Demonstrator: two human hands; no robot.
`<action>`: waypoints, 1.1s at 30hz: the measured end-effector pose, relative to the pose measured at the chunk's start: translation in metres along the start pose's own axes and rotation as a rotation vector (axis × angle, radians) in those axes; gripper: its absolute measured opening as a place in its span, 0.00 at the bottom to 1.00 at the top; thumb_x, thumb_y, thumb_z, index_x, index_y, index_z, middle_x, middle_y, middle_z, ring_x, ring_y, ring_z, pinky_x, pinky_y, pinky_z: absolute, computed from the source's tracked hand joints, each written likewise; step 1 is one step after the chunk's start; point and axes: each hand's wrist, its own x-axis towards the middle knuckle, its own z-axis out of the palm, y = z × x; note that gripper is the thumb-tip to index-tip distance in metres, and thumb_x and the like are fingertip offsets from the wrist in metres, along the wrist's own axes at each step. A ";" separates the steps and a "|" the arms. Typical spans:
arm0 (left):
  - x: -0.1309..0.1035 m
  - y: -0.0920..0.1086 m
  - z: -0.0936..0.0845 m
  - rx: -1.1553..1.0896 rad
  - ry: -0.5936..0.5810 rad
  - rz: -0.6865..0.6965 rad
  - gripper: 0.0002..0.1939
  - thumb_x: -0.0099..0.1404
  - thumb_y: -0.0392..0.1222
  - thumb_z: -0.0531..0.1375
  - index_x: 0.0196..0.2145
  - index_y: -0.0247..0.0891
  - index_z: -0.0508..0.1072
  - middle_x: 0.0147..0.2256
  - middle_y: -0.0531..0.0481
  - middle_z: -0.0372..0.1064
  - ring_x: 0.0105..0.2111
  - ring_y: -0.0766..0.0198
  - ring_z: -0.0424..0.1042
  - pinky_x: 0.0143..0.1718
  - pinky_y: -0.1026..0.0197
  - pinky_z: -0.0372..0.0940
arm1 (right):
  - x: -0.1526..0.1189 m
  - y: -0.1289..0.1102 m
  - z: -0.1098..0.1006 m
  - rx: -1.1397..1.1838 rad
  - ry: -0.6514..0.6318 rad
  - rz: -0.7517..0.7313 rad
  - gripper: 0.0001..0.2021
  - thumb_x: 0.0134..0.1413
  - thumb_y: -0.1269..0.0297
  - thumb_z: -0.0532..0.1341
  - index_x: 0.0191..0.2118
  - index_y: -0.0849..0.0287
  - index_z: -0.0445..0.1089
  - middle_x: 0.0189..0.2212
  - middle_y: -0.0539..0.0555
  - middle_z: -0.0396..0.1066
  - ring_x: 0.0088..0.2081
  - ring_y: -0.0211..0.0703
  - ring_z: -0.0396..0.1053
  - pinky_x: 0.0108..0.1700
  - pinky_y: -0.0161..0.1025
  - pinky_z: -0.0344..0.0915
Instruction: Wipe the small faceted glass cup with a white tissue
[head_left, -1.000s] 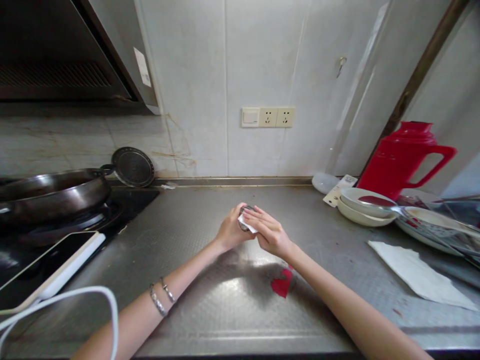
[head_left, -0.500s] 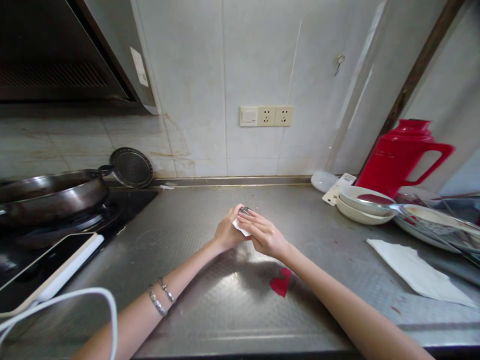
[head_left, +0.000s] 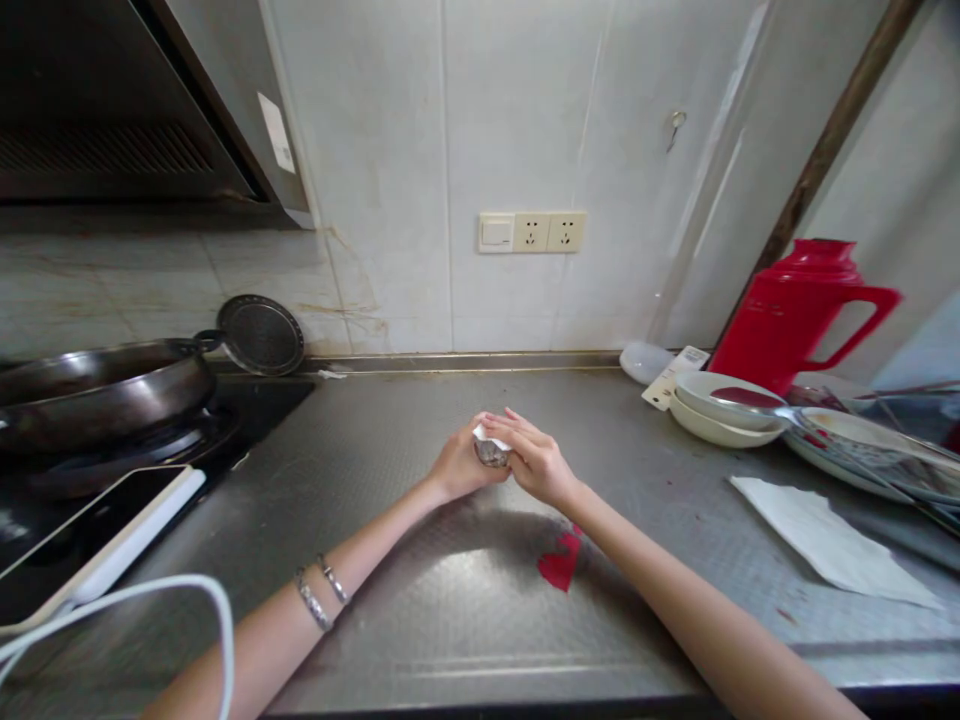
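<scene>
Above the middle of the metal counter [head_left: 360, 540], my two hands meet around a small silvery round object [head_left: 492, 454]. My left hand [head_left: 459, 462] has its fingers wrapped round the object from the left. A piece of white tissue [head_left: 481, 434] lies on the object's top, pressed under the fingers of my right hand [head_left: 531, 455]. What the object is cannot be made out. Red scraps [head_left: 561, 565] lie on the counter below my right wrist.
On the left are a stove with a steel pan [head_left: 105, 390], a round dark lid [head_left: 260, 335], and a phone [head_left: 90, 540] with a white cable. White bowls [head_left: 724, 425], a red thermos [head_left: 795, 320] and a paper sheet [head_left: 829, 540] are on the right.
My right hand has shifted slightly up and over the object, its fingers raised. The tissue has moved to the top, and more of the silvery object shows beneath it.
</scene>
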 end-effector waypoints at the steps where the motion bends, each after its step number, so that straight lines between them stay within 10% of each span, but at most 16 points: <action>1: -0.001 0.001 0.001 -0.036 -0.007 -0.023 0.33 0.47 0.42 0.67 0.51 0.38 0.65 0.41 0.48 0.71 0.39 0.58 0.72 0.40 0.58 0.67 | 0.000 0.003 0.000 0.030 0.035 0.104 0.18 0.60 0.73 0.50 0.51 0.54 0.69 0.47 0.55 0.74 0.52 0.46 0.70 0.57 0.51 0.64; 6: 0.000 0.004 0.000 -0.171 0.005 -0.094 0.32 0.47 0.45 0.68 0.49 0.35 0.66 0.35 0.51 0.70 0.33 0.64 0.70 0.34 0.63 0.67 | 0.003 0.015 -0.003 0.269 0.080 0.466 0.13 0.62 0.63 0.53 0.45 0.53 0.74 0.43 0.54 0.76 0.46 0.47 0.73 0.48 0.45 0.71; 17: 0.011 -0.001 -0.011 -0.462 -0.086 -0.407 0.27 0.53 0.55 0.64 0.45 0.34 0.70 0.30 0.49 0.70 0.19 0.68 0.68 0.16 0.64 0.67 | -0.002 0.012 0.008 0.706 -0.164 0.525 0.43 0.44 0.70 0.65 0.65 0.49 0.45 0.64 0.57 0.49 0.63 0.51 0.53 0.57 0.47 0.62; 23: 0.008 0.000 -0.013 -0.476 -0.122 -0.351 0.32 0.52 0.55 0.65 0.50 0.35 0.67 0.38 0.43 0.72 0.21 0.68 0.69 0.15 0.66 0.66 | -0.006 0.015 0.015 0.695 -0.115 0.595 0.45 0.38 0.67 0.71 0.64 0.48 0.50 0.62 0.57 0.54 0.59 0.51 0.59 0.56 0.48 0.64; 28: 0.009 -0.010 -0.021 -0.549 -0.266 -0.258 0.45 0.52 0.54 0.66 0.61 0.41 0.51 0.48 0.38 0.69 0.31 0.60 0.74 0.23 0.64 0.69 | 0.001 0.018 0.008 0.776 -0.043 0.675 0.43 0.38 0.64 0.71 0.62 0.50 0.55 0.59 0.58 0.59 0.54 0.51 0.65 0.47 0.45 0.72; 33: 0.007 -0.024 -0.009 -0.311 -0.067 -0.067 0.63 0.41 0.43 0.73 0.65 0.39 0.37 0.58 0.32 0.57 0.50 0.51 0.69 0.49 0.50 0.65 | 0.005 0.015 0.009 0.752 0.028 0.780 0.41 0.36 0.63 0.72 0.60 0.56 0.59 0.52 0.59 0.68 0.48 0.49 0.71 0.50 0.47 0.70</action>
